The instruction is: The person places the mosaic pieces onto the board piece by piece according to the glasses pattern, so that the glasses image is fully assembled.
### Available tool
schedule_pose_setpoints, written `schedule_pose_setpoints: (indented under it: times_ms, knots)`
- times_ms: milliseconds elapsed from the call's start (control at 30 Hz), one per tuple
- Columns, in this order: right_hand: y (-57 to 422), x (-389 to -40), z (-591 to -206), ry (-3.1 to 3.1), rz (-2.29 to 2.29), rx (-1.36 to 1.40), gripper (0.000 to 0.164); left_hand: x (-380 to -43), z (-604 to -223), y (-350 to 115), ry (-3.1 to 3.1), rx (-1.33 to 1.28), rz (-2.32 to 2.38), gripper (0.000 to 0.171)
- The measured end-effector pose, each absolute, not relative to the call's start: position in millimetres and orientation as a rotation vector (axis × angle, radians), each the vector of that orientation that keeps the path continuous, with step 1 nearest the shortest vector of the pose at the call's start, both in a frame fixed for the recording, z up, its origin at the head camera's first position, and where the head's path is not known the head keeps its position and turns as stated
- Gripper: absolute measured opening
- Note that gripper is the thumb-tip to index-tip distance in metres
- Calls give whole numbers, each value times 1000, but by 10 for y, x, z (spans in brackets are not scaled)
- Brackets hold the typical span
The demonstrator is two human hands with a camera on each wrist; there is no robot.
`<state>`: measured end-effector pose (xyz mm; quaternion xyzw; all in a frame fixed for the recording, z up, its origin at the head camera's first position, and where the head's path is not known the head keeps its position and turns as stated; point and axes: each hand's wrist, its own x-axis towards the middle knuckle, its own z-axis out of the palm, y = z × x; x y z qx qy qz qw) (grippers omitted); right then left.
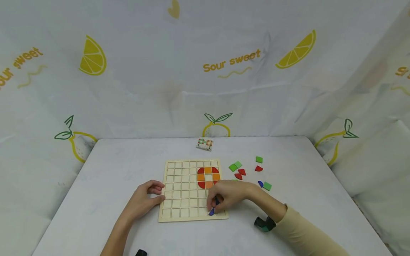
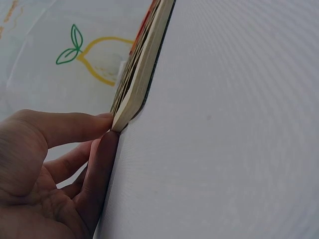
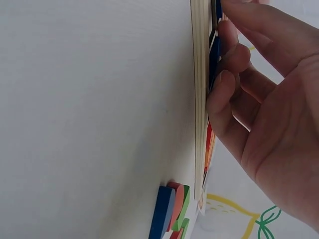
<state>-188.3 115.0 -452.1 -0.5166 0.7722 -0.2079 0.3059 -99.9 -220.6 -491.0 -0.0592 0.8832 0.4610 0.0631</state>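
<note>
Right hand [image 1: 225,193] pinches a blue piece [image 1: 211,212] at the near right part of the board [image 1: 180,195]. A second blue piece [image 1: 217,201] shows partly under the fingers; whether it is also held, I cannot tell. Left hand [image 1: 143,199] is relaxed, with thumb and fingers apart, touching the left edge of the board.

From the head view one sees the grid and, toward its far right, a ring [image 1: 208,170] of red and orange pieces. The right wrist view hides the grid but gives the palm and the thickness of the board. Only the left wrist view shows closely the left fingertips at the edge.

To the right of the board lie green pieces [image 1: 259,160], red pieces [image 1: 258,168] and a loose blue piece [image 1: 260,184], just beyond the right forearm. Beyond the far edge lies a card [image 1: 205,144], apart from the board. On the left side, the table [image 1: 96,177] runs wide to its edge.
</note>
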Motion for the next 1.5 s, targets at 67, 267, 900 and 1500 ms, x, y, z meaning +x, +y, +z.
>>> schedule_pose_setpoints:
  times_ms: [67,267,900,1500]
  knots:
    - [1142,-1873,-4528,2062,-536,-1346,8,-1002,-4908,-2208,2668,-178,1393,36]
    - [1117,-1849,-4531,2111,-488,-1320,10,-1002,-4903,-2205,2667,-181,1391,36]
    - [1136,-1824,-4477,2132,-499,-1303,9,-1004,-4919,-2206,2664,-188,1399,36]
    - [1614,-2119,-4251,2244,-748,-1158,16,-1000,-4912,-2206,2660,-190,1406,37]
